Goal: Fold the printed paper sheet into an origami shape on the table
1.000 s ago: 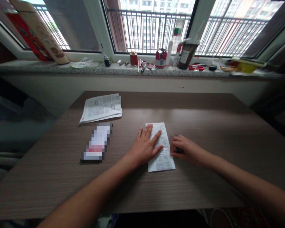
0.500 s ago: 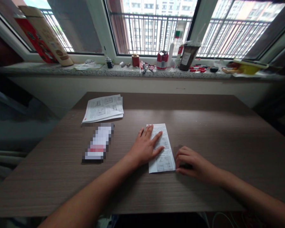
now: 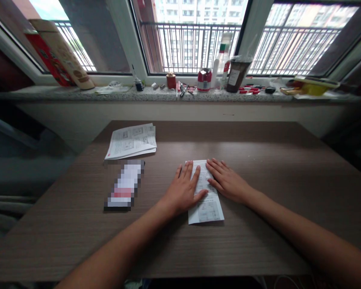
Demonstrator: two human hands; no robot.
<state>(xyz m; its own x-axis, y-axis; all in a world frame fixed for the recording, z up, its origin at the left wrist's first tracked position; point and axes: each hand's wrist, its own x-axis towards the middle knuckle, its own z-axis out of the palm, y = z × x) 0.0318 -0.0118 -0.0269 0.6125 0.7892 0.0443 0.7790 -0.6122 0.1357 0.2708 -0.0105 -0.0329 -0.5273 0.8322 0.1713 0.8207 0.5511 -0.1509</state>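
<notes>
Paper (image 3: pixel 209 211) lies flat on the table (image 3: pixel 270 148): our right hand (image 3: pixel 229 182), curled by its lower right corner a moment ago, now rests open on its upper right edge, opposite our spread left hand (image 3: pixel 183 190), seemingly pinning both sides, neither grasping.

Remotely, I see the paper (image 3: pixel 203 184) central on the bench (image 3: pixel 273 228), the phone (image 3: pixel 124 186) left of it, the sheets (image 3: pixel 131 141) on the phone's far side, the windowsill (image 3: pixel 156 96) farthest.
</notes>
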